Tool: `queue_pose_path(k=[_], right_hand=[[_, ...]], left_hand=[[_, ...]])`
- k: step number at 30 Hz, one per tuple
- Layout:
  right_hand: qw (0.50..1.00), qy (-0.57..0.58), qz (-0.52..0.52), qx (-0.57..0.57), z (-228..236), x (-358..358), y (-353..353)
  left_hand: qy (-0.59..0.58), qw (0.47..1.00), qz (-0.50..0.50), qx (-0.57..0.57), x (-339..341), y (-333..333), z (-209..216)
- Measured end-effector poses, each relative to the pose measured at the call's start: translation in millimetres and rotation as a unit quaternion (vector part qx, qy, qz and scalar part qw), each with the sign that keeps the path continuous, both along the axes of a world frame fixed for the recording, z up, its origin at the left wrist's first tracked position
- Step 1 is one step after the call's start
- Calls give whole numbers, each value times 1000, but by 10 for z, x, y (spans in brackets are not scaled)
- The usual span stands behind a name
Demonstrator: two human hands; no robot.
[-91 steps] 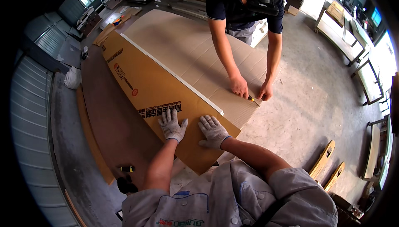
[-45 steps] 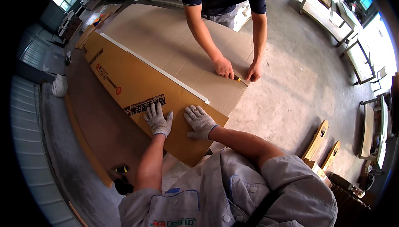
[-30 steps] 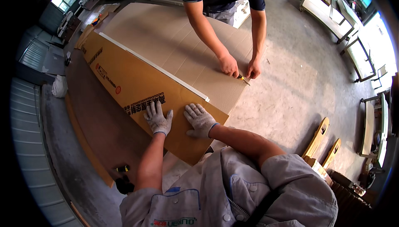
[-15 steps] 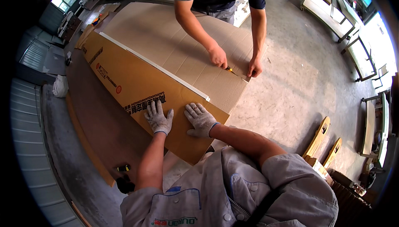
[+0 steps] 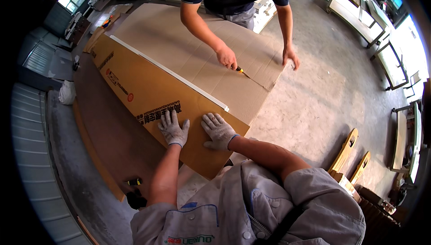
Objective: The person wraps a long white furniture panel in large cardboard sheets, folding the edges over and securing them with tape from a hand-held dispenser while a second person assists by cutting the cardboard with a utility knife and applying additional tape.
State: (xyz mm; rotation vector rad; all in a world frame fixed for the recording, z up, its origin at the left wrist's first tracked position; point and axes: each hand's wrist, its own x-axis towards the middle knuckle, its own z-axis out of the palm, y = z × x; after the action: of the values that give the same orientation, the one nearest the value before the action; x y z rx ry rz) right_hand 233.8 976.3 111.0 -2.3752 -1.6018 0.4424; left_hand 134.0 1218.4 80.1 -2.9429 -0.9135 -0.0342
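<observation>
My left hand (image 5: 173,129), in a pale knit work glove, lies flat with spread fingers on a brown printed cardboard flap (image 5: 134,93). Just to its right, my gloved right hand (image 5: 218,131) presses flat on the same flap near its right end. A long white strip (image 5: 170,74) runs along the flap's far edge. Beyond it spreads a large plain cardboard sheet (image 5: 179,38). Across from me a co-worker's hand (image 5: 227,59) grips a yellow-and-black utility knife (image 5: 241,70), its blade at a cut line in the sheet. The co-worker's other hand (image 5: 291,58) is at the sheet's right edge.
A brown table surface (image 5: 107,119) shows at the left, with a black-and-yellow tool (image 5: 134,182) near its close edge. Yellow pallet-truck forks (image 5: 345,150) lie on the floor at right. Wheeled benches (image 5: 354,20) stand at the far right.
The co-worker's knife has moved left and away from the sheet's edge, leaving a longer visible cut. Their other hand has shifted right and farther off. My hands stay on the flap.
</observation>
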Motion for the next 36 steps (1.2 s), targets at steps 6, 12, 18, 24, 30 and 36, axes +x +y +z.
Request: queue_pose_path(k=[6,12,18,24,30,36], right_hand=[[852,17,-283,440,-331,436,-330],[557,404,-657,309,-1415,1332,-1111],[441,619,-566,319,-1679,1348,-1073],[475,574,-568,351,-1708,1378,-1123],[476,576,-559,359,-1676,1375,-1140],[475,573,-564,358,-1588,1360,-1126]], left_hand=[[-3,1000,4,-21,-7,-7,40],[-5,1000,2,-24,7,-18,76],[24,999,19,-23,-55,17,16],[6,1000,-1,-13,-3,28,-21],[17,1000,0,-19,18,18,-9],[14,1000,4,-24,-4,12,18]])
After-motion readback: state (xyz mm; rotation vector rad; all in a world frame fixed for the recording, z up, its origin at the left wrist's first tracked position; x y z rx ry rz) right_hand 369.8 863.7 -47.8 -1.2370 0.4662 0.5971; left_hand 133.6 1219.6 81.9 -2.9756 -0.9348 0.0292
